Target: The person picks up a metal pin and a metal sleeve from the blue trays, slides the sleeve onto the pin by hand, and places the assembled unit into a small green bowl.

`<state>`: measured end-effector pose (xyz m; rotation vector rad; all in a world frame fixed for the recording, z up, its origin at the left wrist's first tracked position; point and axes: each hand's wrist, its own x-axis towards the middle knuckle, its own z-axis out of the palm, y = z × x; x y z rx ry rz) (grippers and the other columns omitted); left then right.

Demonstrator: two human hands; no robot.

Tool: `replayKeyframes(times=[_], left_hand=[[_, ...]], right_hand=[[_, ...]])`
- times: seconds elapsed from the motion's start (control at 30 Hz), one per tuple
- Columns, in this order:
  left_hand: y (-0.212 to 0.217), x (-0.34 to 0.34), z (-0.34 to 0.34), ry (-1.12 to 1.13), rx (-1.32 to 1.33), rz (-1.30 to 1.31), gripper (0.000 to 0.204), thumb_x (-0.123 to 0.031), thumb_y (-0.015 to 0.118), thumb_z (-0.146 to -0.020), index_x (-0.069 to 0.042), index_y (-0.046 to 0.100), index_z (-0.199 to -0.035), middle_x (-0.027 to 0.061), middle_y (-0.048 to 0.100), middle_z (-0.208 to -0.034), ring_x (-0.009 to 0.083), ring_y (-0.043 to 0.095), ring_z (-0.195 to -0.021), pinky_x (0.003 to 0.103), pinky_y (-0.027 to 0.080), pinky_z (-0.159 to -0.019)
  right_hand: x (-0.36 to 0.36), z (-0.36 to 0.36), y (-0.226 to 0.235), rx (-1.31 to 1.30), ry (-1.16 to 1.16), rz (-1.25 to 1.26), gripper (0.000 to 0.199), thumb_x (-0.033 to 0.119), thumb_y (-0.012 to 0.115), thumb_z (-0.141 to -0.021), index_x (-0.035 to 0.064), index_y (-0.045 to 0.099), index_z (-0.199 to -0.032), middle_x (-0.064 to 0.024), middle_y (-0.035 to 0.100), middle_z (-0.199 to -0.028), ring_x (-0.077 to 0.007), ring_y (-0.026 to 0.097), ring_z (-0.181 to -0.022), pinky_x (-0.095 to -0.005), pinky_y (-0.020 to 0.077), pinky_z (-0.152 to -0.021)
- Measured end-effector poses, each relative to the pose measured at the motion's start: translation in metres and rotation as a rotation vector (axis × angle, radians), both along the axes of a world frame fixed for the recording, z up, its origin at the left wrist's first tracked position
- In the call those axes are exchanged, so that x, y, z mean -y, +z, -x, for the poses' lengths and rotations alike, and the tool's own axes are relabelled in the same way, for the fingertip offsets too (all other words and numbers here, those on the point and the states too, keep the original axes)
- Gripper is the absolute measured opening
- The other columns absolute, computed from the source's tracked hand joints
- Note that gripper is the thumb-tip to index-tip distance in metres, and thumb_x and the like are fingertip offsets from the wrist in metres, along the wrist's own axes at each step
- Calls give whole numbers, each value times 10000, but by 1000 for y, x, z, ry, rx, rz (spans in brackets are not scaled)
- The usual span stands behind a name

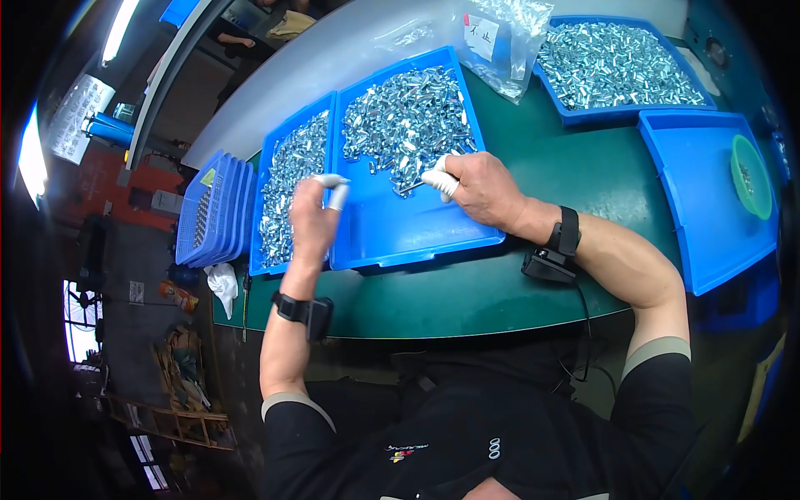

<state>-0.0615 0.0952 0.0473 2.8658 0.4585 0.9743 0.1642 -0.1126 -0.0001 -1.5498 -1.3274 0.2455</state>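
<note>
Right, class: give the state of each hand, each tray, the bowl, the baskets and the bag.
Left hand: fingers bent, grip unclear
Right hand: fingers curled by the middle tray's parts, grip unclear
Middle tray: parts heaped toward its far end
Left tray: filled with parts
Back tray: filled with parts
Right tray: holding the bowl
Bowl: holding some small pieces
Baskets: stacked
Bag: creased

hands (312, 223) (490, 190): 2 | metal-filled trays (400, 225): 3 | wrist straps (570, 229): 2 | green bowl (752, 148): 1
</note>
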Motion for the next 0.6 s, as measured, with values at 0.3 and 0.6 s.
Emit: replayKeyframes(times=[0.3, 0.6], left_hand=[[-14, -21, -41, -49, -338, -58, 370, -24, 734, -853, -63, 695, -1219, 166, 680, -1122, 384, 633, -1086, 451, 516, -947], [-27, -14, -40, -77, -364, -18, 197, -78, 755, -835, -52, 687, -1018, 132, 648, -949, 351, 624, -949, 462, 519, -835]], right_hand=[[2, -1, -4, -39, 26, 31, 216, 247, 704, -933, 42, 691, -865, -210, 687, -794, -417, 677, -769, -507, 517, -674], [5, 0, 3, -50, 26, 43, 263, 304, 688, -966, 49, 714, -905, -210, 701, -822, -411, 685, -782, -491, 531, -693]])
